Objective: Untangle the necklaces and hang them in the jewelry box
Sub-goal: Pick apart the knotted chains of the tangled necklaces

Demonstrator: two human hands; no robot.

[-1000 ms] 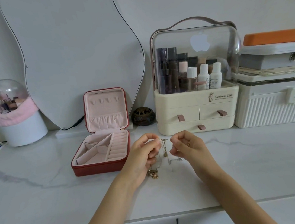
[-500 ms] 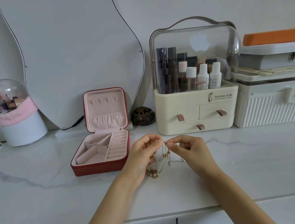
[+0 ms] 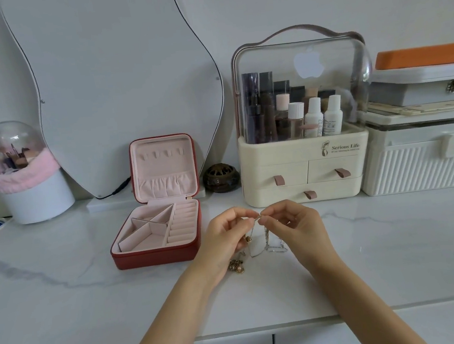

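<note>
Pinching the tangled necklaces [image 3: 267, 236] at centre, the left hand [image 3: 227, 236] and right hand [image 3: 294, 227] meet fingertip to fingertip, chains dangling to the marble counter [image 3: 65, 303]. Best teased apart gently, not yanked. At nine o'clock, the open red jewelry box [image 3: 156, 236] shows bare compartments and empty lid hooks.

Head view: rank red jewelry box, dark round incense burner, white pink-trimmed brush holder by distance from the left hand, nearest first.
From the left hand, which pinches the tangled thin chain necklaces:
1. Red jewelry box, open, just to its left.
2. Dark round incense burner, behind it by the wall.
3. White pink-trimmed brush holder, far left.
</note>
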